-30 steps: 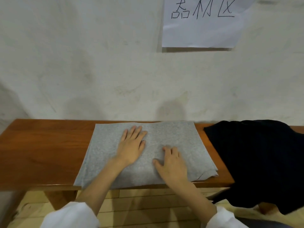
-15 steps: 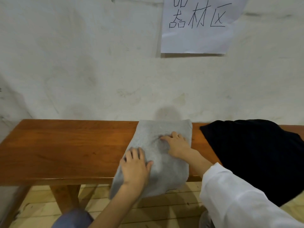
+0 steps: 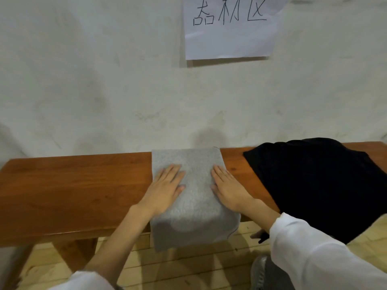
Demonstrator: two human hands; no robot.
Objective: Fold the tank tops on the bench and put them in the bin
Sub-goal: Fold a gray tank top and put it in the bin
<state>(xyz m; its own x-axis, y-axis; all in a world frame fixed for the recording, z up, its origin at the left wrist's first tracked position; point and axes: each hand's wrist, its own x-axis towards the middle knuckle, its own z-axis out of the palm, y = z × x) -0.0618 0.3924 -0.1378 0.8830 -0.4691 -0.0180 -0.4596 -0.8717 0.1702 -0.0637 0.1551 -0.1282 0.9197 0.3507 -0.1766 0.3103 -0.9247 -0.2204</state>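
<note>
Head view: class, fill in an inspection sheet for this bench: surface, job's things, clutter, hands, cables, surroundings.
Surface: wooden bench, reddish-brown and glossy.
Job's things: folded grey tank top across the bench, near end hanging over the front edge; black garment heaped at its right, unfolded; bin not in view.
Clutter: nothing seen.
Hands: left hand and right hand pressed flat on the grey tank top, fingers straight.
Cables: nothing seen.
Surroundings: pale wall with a handwritten paper sign; wooden floor below.
</note>
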